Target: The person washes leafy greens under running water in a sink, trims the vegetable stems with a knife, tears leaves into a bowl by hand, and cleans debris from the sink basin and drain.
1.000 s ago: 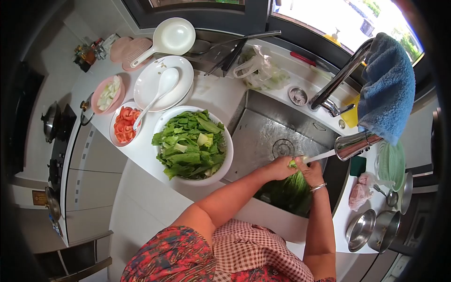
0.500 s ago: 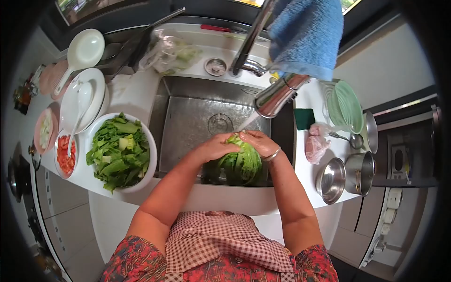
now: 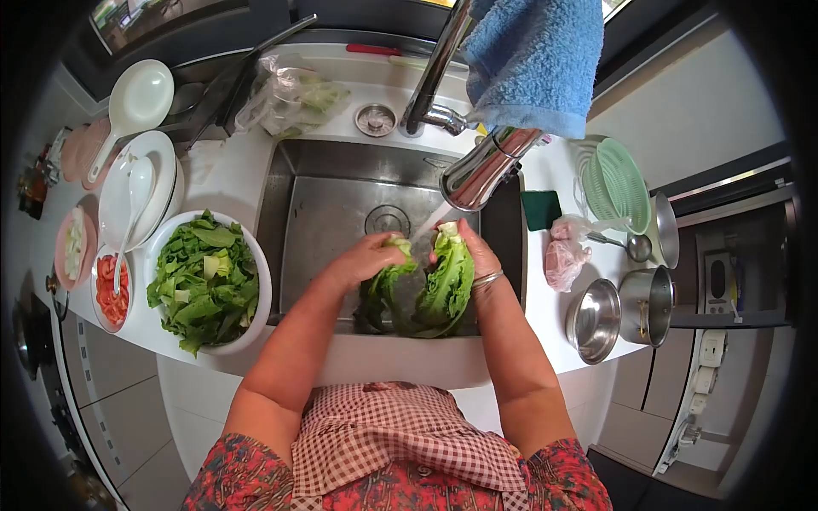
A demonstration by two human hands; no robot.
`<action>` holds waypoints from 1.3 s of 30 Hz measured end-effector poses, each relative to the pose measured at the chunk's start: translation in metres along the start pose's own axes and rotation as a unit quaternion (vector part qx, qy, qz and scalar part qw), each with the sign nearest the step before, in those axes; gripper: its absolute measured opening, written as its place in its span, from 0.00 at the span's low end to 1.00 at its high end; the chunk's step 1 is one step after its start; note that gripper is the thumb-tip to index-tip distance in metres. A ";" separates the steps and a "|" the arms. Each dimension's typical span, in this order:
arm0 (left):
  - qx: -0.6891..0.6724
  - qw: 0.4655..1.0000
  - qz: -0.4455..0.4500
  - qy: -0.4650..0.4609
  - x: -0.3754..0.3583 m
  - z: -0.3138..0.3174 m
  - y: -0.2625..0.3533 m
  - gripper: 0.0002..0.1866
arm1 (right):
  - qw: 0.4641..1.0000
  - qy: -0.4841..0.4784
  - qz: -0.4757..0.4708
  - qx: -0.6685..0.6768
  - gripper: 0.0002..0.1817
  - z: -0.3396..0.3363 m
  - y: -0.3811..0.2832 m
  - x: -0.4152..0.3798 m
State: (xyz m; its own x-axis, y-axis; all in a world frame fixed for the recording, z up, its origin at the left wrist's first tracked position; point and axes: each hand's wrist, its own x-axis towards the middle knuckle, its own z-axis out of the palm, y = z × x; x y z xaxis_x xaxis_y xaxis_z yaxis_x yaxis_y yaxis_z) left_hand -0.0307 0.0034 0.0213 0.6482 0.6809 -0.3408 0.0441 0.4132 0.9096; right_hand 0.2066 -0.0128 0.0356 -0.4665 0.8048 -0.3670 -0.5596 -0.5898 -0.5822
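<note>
Two clumps of greens held over the sink (image 3: pixel 328 221)

Reading the clock from midway between the hands, with 12 towards the window, the white surface (image 3: pixel 550 328) borders the sink, which lies beneath both arms. At 9 o'clock on that surface stands a large white bowl (image 3: pixel 265 294) heaped with cut leaves (image 3: pixel 204 277). At 1 o'clock a blue towel (image 3: pixel 532 68) hangs over the chrome faucet (image 3: pixel 481 175), whose head slants down towards the hands.

The right clump (image 3: pixel 450 281) shows the fuller leaves; it lies at about 8 o'clock from the right hand (image 3: pixel 480 253), its pale stem end upward. That hand is curled around the clump's outer side, near the stem. The left clump (image 3: pixel 388 294) hangs at 5 o'clock from the left hand (image 3: pixel 372 260), which is closed about its stem end. The clumps are apart at the top, with a gap between the hands; their lower leaves sit in shadow, so whether they reach the sink floor is hard to tell.

Smaller still, a steel bowl (image 3: pixel 594 322) rests at 4 o'clock and a dark green pad (image 3: pixel 541 209) at 2. A thin stream of water (image 3: pixel 430 220) falls at 12 o'clock, just beside the left hand's fingers.
</note>
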 end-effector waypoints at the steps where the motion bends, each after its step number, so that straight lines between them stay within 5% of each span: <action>1: -0.062 0.997 -0.009 0.046 -0.006 0.001 0.002 0.21 | 0.998 0.047 -0.027 -0.026 0.27 0.003 -0.001 0.001; 3: -0.123 0.988 -0.017 0.091 -0.005 -0.001 0.002 0.21 | 0.992 0.070 -0.043 -0.096 0.22 0.006 -0.011 0.001; 6: -0.120 0.992 0.025 -0.013 0.003 -0.001 0.001 0.18 | 0.987 0.088 -0.085 -0.100 0.18 0.008 -0.008 0.008; 8: -0.020 0.999 0.031 0.006 0.007 0.015 0.013 0.17 | 0.989 0.049 -0.078 -0.113 0.17 0.009 -0.006 0.011; 9: -0.075 0.992 0.098 0.022 0.008 0.026 0.013 0.15 | 0.979 0.041 -0.096 -0.175 0.17 0.018 -0.005 0.012; 15: 0.056 0.994 0.060 0.074 0.020 0.018 -0.006 0.13 | 0.953 0.060 -0.113 -0.276 0.17 0.018 0.004 0.015; 20: 0.114 0.979 0.077 0.149 0.023 0.023 -0.017 0.14 | 0.854 0.118 -0.093 -0.498 0.16 0.001 0.009 0.016; 24: 0.197 0.967 0.097 0.132 0.015 0.031 -0.001 0.16 | 0.867 0.098 -0.055 -0.486 0.17 0.009 0.005 0.008; 26: 0.206 0.967 0.099 0.110 0.015 0.028 -0.001 0.17 | 0.917 0.046 -0.054 -0.393 0.16 0.000 0.006 0.008; 28: 0.159 0.984 0.081 0.020 0.021 0.018 -0.013 0.16 | 0.919 0.037 -0.054 -0.389 0.15 -0.004 0.008 0.006; 32: 0.130 0.990 0.052 0.008 0.028 -0.002 -0.034 0.16 | 0.925 0.013 -0.035 -0.378 0.13 0.002 0.000 -0.005; 34: -0.009 0.999 0.039 -0.014 0.011 -0.005 -0.008 0.20 | 0.926 0.019 -0.046 -0.375 0.14 -0.002 -0.007 -0.010; 39: 0.002 0.998 -0.008 0.065 0.002 -0.009 0.022 0.15 | 0.942 0.050 -0.081 -0.321 0.20 -0.007 -0.021 -0.020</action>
State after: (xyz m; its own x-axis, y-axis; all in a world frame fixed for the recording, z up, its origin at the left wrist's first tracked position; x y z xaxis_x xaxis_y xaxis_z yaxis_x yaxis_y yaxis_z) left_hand -0.0351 0.0192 0.0386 0.5441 0.7464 -0.3832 0.0570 0.4228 0.9044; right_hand 0.2327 -0.0164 0.0501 -0.3261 0.9022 -0.2822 -0.0746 -0.3222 -0.9437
